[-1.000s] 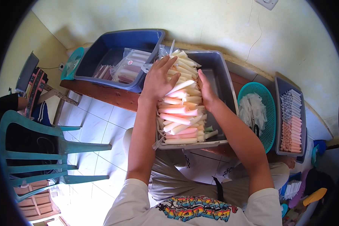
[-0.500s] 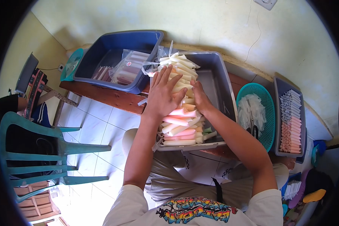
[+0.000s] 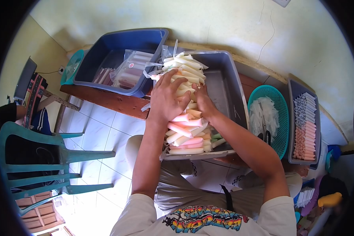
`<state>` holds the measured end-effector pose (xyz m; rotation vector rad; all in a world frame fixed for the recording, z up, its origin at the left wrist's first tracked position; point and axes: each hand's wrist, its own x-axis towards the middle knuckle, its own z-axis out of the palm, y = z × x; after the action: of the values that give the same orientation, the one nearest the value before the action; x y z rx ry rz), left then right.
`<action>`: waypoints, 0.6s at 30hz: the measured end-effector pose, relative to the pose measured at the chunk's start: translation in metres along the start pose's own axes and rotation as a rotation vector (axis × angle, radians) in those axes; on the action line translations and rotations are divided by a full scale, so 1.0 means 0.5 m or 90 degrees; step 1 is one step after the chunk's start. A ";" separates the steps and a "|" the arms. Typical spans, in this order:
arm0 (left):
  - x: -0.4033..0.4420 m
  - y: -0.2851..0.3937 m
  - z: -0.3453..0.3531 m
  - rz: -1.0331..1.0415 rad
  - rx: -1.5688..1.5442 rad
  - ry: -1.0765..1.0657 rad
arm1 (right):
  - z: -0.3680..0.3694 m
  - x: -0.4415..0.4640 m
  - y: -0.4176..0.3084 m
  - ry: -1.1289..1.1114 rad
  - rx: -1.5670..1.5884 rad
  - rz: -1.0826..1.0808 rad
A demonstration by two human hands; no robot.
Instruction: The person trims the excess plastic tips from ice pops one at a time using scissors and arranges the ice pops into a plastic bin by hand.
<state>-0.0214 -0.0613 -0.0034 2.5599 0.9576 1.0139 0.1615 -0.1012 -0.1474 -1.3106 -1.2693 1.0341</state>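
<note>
A row of pale cream ice pops [image 3: 190, 72] in thin plastic tubes is stacked along the left side of a grey tub [image 3: 220, 76]. Pink and cream ice pops [image 3: 185, 129] lie nearer to me in the same tub. Across the left ends of the stack rests my left hand [image 3: 169, 94], its fingers spread and slightly bent. My right hand [image 3: 202, 100] lies against the stack's right side, fingers apart, with the fingertips partly hidden among the tubes. Clear plastic bag edges [image 3: 155, 69] stick out beside the upper left of the stack.
At left, a blue tub [image 3: 120, 35] holds bagged purplish tubes [image 3: 135, 67]. On the right are a green basket [image 3: 285, 118] with clear plastic and black-handled scissors [image 3: 267, 136], and a grey tray [image 3: 293, 88] of tubes. A green chair [image 3: 31, 168] stands lower left, near a person's arm [image 3: 21, 111].
My left hand's fingers have bent more over the stack. The right hand has shifted slightly left and closer against the tubes. The whole view has moved slightly.
</note>
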 end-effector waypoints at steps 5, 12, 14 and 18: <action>-0.004 0.000 -0.003 -0.007 0.015 -0.002 | 0.017 0.001 -0.006 0.017 0.045 -0.014; -0.005 -0.002 -0.004 0.005 -0.007 -0.004 | -0.004 -0.003 -0.126 0.069 0.222 0.221; -0.005 -0.001 -0.003 0.010 -0.002 -0.007 | -0.031 -0.019 -0.144 0.002 0.270 0.232; -0.009 -0.001 -0.004 0.010 0.000 -0.006 | -0.053 -0.037 -0.161 -0.020 0.214 0.256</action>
<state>-0.0255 -0.0639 -0.0047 2.5743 0.9354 1.0044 0.1746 -0.1261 -0.0654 -1.3120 -0.8198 1.4831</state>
